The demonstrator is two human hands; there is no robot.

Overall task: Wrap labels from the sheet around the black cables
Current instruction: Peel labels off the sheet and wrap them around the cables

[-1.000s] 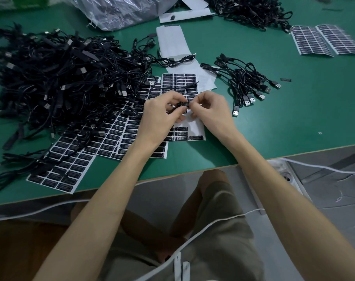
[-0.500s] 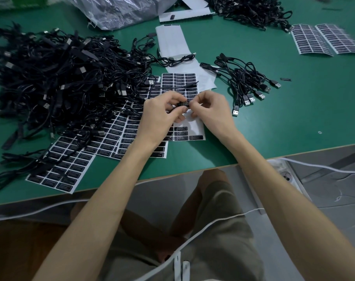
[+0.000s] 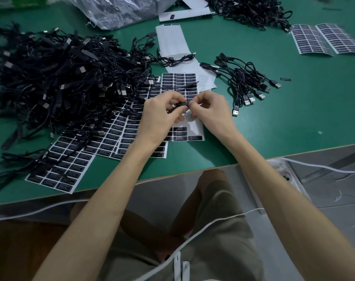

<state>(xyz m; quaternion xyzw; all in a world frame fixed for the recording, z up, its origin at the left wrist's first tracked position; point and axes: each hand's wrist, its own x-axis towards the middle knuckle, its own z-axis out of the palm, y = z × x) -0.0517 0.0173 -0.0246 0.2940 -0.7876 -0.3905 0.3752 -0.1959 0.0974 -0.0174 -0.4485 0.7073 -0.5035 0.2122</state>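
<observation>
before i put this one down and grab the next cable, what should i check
1. Left hand and right hand both pinch the label: ok.
2. Label closed all the way round: cannot tell, fingers hide the seam.
3. Labels left on the sheet under the hands: ok, a few at its near end.
4. Bare table beside the small cable bundle to lay this one down: ok.
5. Big cable pile close to the left hand: ok, probably in easy reach.
</observation>
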